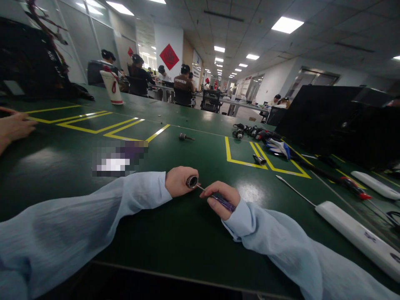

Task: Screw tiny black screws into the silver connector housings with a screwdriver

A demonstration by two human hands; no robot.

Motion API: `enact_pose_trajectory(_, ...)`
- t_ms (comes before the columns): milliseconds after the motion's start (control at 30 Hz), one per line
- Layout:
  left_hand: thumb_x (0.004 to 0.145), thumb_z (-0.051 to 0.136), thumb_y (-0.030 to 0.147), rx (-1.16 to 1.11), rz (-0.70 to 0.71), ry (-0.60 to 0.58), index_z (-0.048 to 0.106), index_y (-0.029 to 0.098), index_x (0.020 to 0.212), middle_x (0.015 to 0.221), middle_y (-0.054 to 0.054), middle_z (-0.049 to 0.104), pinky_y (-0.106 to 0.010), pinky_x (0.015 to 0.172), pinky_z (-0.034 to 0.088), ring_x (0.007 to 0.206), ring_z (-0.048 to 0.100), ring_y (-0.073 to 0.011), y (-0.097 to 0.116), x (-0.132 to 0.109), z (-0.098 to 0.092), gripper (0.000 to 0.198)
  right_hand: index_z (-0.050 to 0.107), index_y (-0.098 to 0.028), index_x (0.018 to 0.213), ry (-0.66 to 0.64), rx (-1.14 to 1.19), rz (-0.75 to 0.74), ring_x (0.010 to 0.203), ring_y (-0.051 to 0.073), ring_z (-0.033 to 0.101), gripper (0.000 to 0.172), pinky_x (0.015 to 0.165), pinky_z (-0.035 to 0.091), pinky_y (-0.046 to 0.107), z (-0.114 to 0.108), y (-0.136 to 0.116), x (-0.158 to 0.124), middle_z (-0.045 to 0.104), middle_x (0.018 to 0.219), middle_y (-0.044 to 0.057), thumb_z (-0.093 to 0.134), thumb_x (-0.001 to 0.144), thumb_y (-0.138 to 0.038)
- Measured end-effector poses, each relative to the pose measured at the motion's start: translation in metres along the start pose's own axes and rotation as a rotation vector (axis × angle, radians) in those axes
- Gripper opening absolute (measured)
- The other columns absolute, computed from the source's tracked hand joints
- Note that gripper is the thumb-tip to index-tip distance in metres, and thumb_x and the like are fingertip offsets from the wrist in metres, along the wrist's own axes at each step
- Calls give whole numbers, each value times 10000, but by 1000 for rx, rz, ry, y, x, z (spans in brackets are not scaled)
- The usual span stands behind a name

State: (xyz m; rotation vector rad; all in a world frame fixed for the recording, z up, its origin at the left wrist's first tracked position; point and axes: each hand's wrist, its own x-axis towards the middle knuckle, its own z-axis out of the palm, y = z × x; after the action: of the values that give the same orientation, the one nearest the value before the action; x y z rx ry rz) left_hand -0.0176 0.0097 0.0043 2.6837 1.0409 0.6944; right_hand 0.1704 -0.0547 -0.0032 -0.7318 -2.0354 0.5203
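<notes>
My left hand is closed around a short, hollow metal cylinder, its round open end turned towards me. Much of the cylinder is hidden inside my fingers. In my right hand lies a small screwdriver with a dark purple, see-through handle. Its thin shaft points left and reaches the cylinder's rim; whether the tip touches or enters it, I cannot tell. Beyond my hands, a dark metal piece with a thin shank lies on the green table. Farther right lies a shiny metal cylinder.
Another person's hand rests at the far left. A paper cup stands at the back. To the right lie a glove, dark tool parts, a red-black screwdriver and a white power strip with its cable.
</notes>
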Motion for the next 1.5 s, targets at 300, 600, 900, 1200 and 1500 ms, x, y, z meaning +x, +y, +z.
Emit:
enact_pose_trajectory(300, 737, 502, 263, 9, 119, 21, 515, 166, 643, 592, 18, 524, -193, 503, 339, 532, 473, -86, 3, -5, 0, 136, 647, -181, 717, 114, 402, 286, 696, 159, 612, 135, 673, 466, 312, 5, 10, 0, 673, 724, 48, 551, 763, -263)
enact_pose_trajectory(600, 726, 509, 263, -57, 90, 51, 512, 160, 631, 588, 14, 535, -196, 510, 351, 539, 488, -89, 3, -4, 1, 139, 640, -185, 689, 129, 873, 500, 631, 139, 627, 136, 606, 476, 273, 3, 14, 5, 699, 695, 18, 630, 690, -321)
enact_pose_trajectory(900, 729, 486, 239, 112, 45, 33, 528, 173, 646, 629, 6, 548, -204, 534, 351, 587, 508, -106, 5, -6, 2, 114, 665, -179, 701, 103, 537, 443, 644, 144, 605, 166, 600, 477, 278, 4, 9, -1, 686, 717, 40, 593, 720, -328)
enact_pose_trajectory(1200, 729, 493, 281, -60, 66, 62, 513, 164, 620, 575, 13, 536, -199, 518, 356, 539, 487, -92, 5, -5, 1, 162, 616, -172, 609, 119, 1026, 615, 575, 150, 625, 195, 504, 457, 252, 3, 17, 9, 691, 625, 29, 697, 593, -348)
enact_pose_trajectory(1500, 723, 504, 234, 158, 33, 53, 529, 172, 626, 618, 5, 542, -213, 521, 339, 576, 506, -110, 6, -6, 3, 118, 657, -173, 704, 111, 679, 521, 618, 128, 616, 136, 569, 480, 249, 3, 10, 1, 691, 686, 33, 616, 709, -302)
